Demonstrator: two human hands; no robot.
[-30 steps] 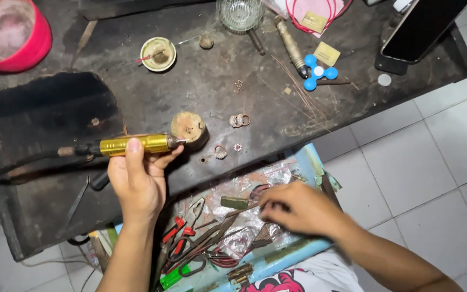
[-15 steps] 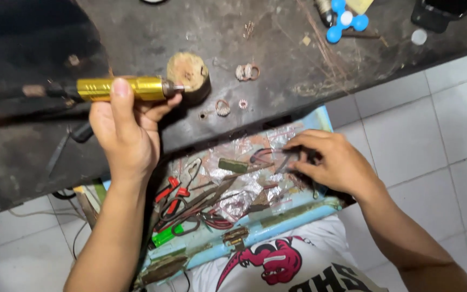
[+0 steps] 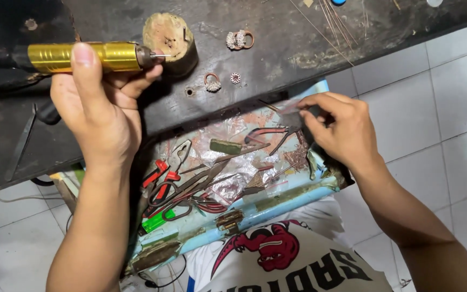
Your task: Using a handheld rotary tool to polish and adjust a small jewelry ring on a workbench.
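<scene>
My left hand (image 3: 101, 108) grips a gold rotary tool (image 3: 90, 57) lying across the dark workbench (image 3: 277, 48), its thin bit pointing at a round wooden block (image 3: 171, 35). My right hand (image 3: 341, 127) reaches into the far right corner of a light blue drawer (image 3: 277, 203) under the bench, its fingertips pinching something small and pale that I cannot make out. The drawer holds red-handled pliers (image 3: 163, 173), several other metal hand tools and crumpled foil. Small rings (image 3: 239, 39) and a ring with a stone setting (image 3: 212, 82) lie on the bench beside the block.
Thin wires (image 3: 333, 21) lie on the bench at upper right. A dark flat tool (image 3: 20, 146) rests on the bench's left part. White floor tiles (image 3: 439, 97) surround the bench. A green object (image 3: 158, 220) sits at the drawer's near left.
The view has dropped toward the drawer and come closer. My right hand moved from the drawer's middle to its far right corner. My left hand kept its hold on the gold tool.
</scene>
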